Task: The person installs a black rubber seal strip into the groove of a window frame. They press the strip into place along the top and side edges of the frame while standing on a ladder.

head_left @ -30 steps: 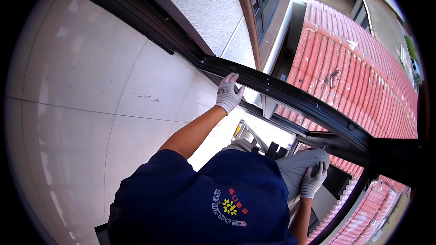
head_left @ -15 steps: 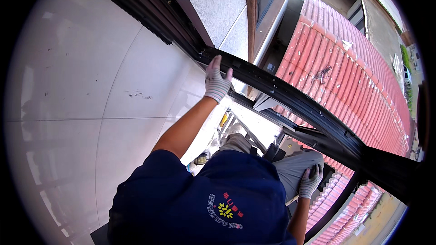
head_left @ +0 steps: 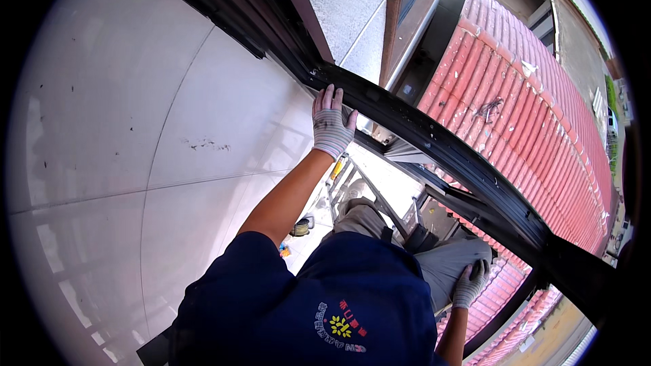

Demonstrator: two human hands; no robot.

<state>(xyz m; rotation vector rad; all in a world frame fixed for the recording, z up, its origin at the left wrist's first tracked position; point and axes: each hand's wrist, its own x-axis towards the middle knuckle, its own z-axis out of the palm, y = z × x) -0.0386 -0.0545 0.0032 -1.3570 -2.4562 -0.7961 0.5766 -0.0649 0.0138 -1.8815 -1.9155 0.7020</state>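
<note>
My left hand (head_left: pixel 332 126), in a striped knit glove with bare fingertips, rests against the black metal window frame (head_left: pixel 434 132) near its corner. Its fingers stretch out along the inner edge, with the thumb apart, and grip nothing. My right hand (head_left: pixel 470 283), in a similar glove, lies at the side of my bent knee in grey trousers (head_left: pixel 441 264). Its fingers are slightly bent and spread against the cloth and the edge beside it; no tool shows in it.
Outside the frame lies a red tiled roof (head_left: pixel 515 108). A pale tiled wall (head_left: pixel 102 129) rises at my left. Below me stand metal ladder-like bars (head_left: pixel 376 193), and a yellow-and-black roll (head_left: pixel 299 229) lies lower down. An upright post (head_left: pixel 576 264) joins the frame at right.
My left hand's fingers have straightened and come closer together on the frame. My right hand stays by the knee. The whole view has shifted slightly.
</note>
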